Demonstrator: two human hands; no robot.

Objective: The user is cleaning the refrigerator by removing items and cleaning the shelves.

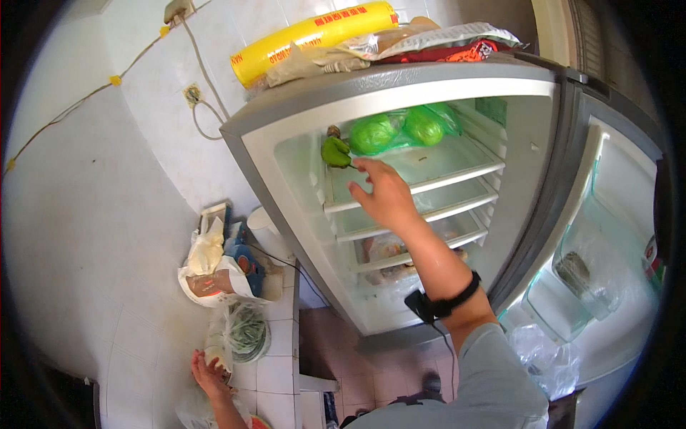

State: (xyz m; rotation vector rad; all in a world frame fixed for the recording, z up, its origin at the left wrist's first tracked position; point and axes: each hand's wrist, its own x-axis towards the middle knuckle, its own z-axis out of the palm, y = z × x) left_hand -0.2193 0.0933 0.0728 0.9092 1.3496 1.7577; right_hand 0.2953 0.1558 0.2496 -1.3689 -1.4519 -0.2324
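Note:
My right hand (383,190) reaches into the refrigerator (386,91), its fingers apart beside the stem of a green pepper (336,153) on the top shelf. Whether a fingertip touches the stem is hard to tell. Behind the pepper is a small brown item (333,131). To its right, green plastic bags hold round produce (372,134). At the lower left, my left hand (209,372) is over the tiled counter (276,372), fingers spread, close to a clear plastic bag with pale and brown contents that I cannot identify.
The refrigerator door (546,300) stands open at the right, with bins and plastic bags. Lower glass shelves (455,206) hold bagged food. A container of green beans (249,332), boxes and a white pitcher (265,230) stand on the counter. A yellow roll of wrap (316,37) lies on top of the refrigerator.

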